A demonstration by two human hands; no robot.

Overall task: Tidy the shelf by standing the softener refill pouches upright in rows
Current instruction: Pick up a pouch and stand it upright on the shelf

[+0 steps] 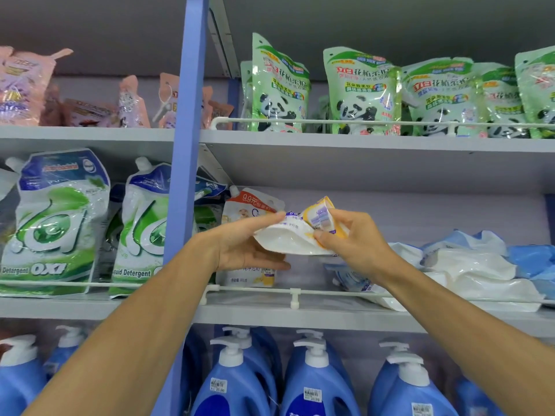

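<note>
Head camera showed both my hands up at the middle shelf (330, 313). My left hand (249, 244) held the white and yellow softener pouch (288, 238) from below, with the thumb on top and the fingers under it. My right hand (351, 238) pinched the yellow end of it, thumb and fingers pressed on the fold. So both hands were closed on the same pouch. It was in the air, in front of the shelf and above the white rail (330, 292), not standing yet.

One pouch with an orange top (252, 205) stood just behind my left hand, at the left end of the shelf. To the right, a heap of blue and white pouches (468, 265) lay flat and messy. Green panda pouches (279, 85) stood in a row on the shelf above. Blue pump bottles (315, 373) stood on the shelf below.

The pouch in my hands looked soft and floppy, because it was bent in the middle. I thought the stuff inside could slosh and make it sag. The skin looked shiny, so I guessed it could slip. I thought it best to hold it by the stiff top edge with one hand and keep the other hand under the wide bottom. Then the bottom could spread flat on the shelf, next to the standing pouch, and the rail could stop it from tipping forward
</note>
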